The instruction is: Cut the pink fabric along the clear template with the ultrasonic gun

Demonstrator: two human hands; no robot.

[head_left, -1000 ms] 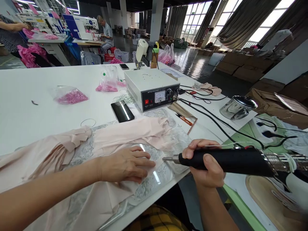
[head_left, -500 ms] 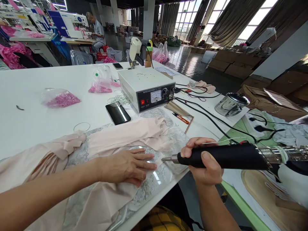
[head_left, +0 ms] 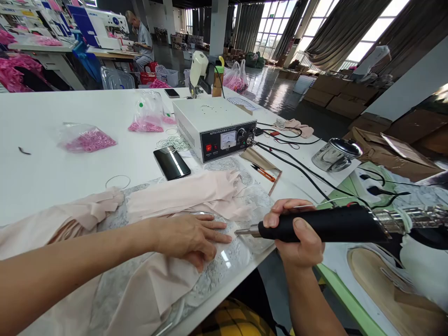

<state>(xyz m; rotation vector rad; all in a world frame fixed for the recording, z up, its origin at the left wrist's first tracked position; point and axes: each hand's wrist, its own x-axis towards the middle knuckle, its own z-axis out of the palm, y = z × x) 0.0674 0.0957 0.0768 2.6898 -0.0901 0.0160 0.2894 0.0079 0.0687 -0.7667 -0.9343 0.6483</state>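
My left hand [head_left: 191, 238] lies palm down with fingers apart on pale pink fabric [head_left: 154, 284], on a clear, marbled sheet [head_left: 231, 261]. Its fingertips are close to the metal tip of a black handheld ultrasonic welding tool [head_left: 322, 225]. My right hand [head_left: 297, 233] is wrapped round the tool's black grip and holds it level, its tip pointing left at the fabric's edge. Whether the tip touches the cloth I cannot tell. More pink fabric strips [head_left: 185, 193] lie folded behind my left hand, and a gathered bunch [head_left: 80, 214] lies to the left.
A white control box [head_left: 217, 130] with a dial stands behind the fabric, black cables [head_left: 297, 168] running right. Nearby are a phone [head_left: 171, 163], orange-handled snips [head_left: 264, 173], a steel mug [head_left: 336, 155] and bags of pink bits [head_left: 89, 139]. Another person [head_left: 142, 42] sits at a sewing machine.
My left hand has shifted slightly right and its wrist is a little higher, fingers still on the cloth. The tool in my right hand stays nearly in place. The camera view has moved slightly.
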